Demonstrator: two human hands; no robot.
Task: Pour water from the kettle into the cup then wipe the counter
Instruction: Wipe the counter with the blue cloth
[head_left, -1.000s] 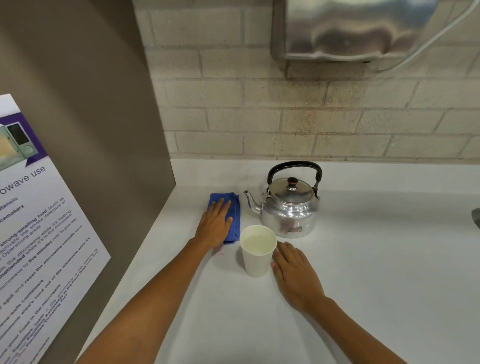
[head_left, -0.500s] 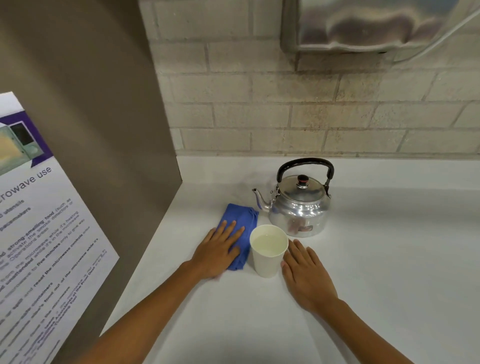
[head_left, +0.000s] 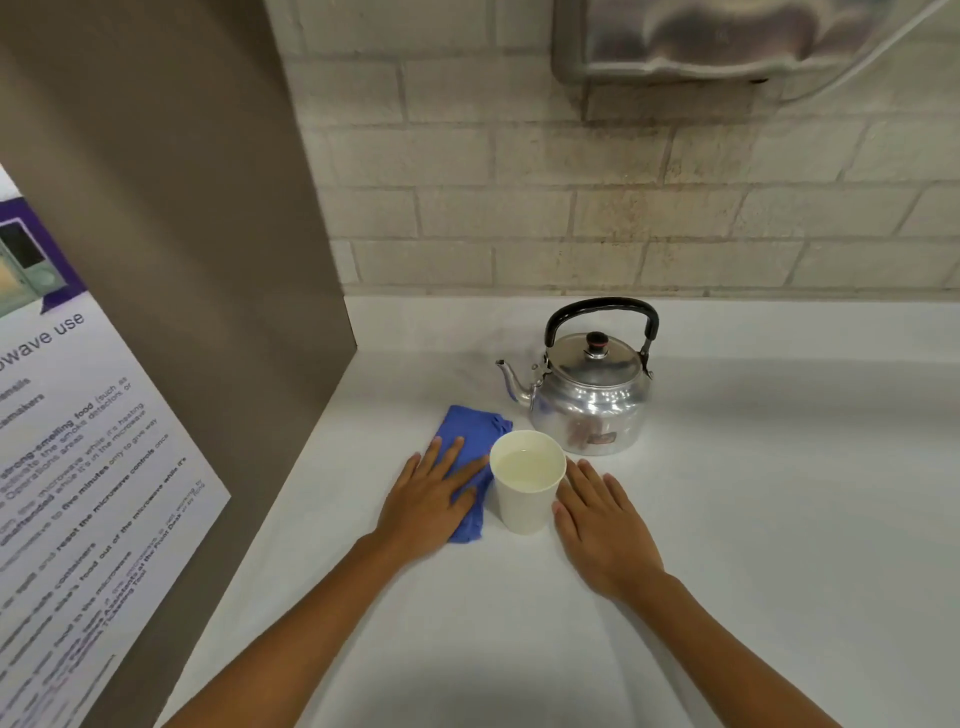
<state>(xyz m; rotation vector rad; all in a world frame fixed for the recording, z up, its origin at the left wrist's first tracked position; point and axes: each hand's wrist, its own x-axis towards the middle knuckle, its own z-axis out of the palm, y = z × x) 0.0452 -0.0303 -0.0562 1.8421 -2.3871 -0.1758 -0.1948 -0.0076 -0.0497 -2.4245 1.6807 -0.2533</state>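
A silver kettle with a black handle stands upright on the white counter, spout pointing left. In front of it is a white paper cup filled with water. My left hand lies flat, fingers spread, pressing on a blue cloth just left of the cup; the cloth's far end sticks out beyond my fingertips. My right hand rests palm down on the counter right of the cup, with its fingertips close to the cup's side and nothing in it.
A brown side panel bounds the counter on the left, with a microwave-use poster on it. A brick wall rises behind the kettle, and a metal wall unit hangs above.
My left hand has slid the blue cloth along the counter towards me, from beside the kettle's spout to beside the cup. Right hand, cup and kettle stay put.
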